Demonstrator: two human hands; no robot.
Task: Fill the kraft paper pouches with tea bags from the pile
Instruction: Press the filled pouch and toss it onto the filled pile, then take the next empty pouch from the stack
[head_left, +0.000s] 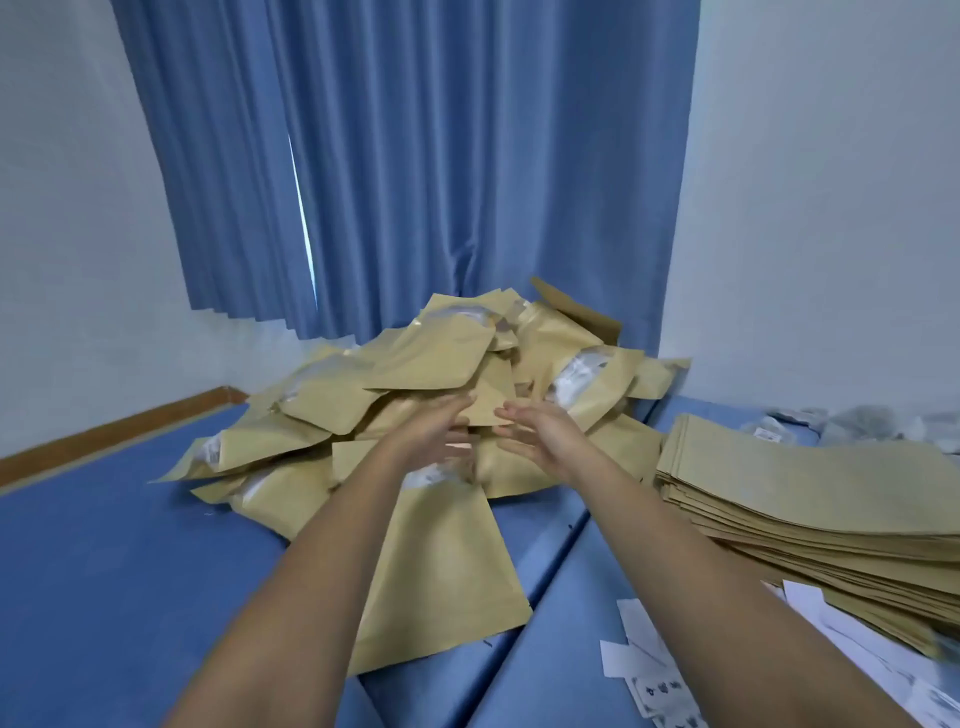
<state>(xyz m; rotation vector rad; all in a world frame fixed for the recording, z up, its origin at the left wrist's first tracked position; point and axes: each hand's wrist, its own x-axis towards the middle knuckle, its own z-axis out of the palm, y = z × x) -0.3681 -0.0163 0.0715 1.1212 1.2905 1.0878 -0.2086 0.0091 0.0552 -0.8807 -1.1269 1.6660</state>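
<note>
Both arms reach out over the heap of filled pouches (415, 374). The left hand (439, 431) and right hand (535, 434) face each other, fingers straight and loose, gripping nothing. It looks like the drop-off spot for finished pouches, piled against the curtain (415, 156) clear of the working area. One pouch (441, 566) lies flat just under the forearms on the blue mat (104, 571). To the right the flat stack of empty pouches (810, 499) sits within easy reach, with the tea bags (857, 423) piled behind it. The white paper slips (654, 660) carry dark print, too blurred to read, and no brand shows anywhere.
</note>
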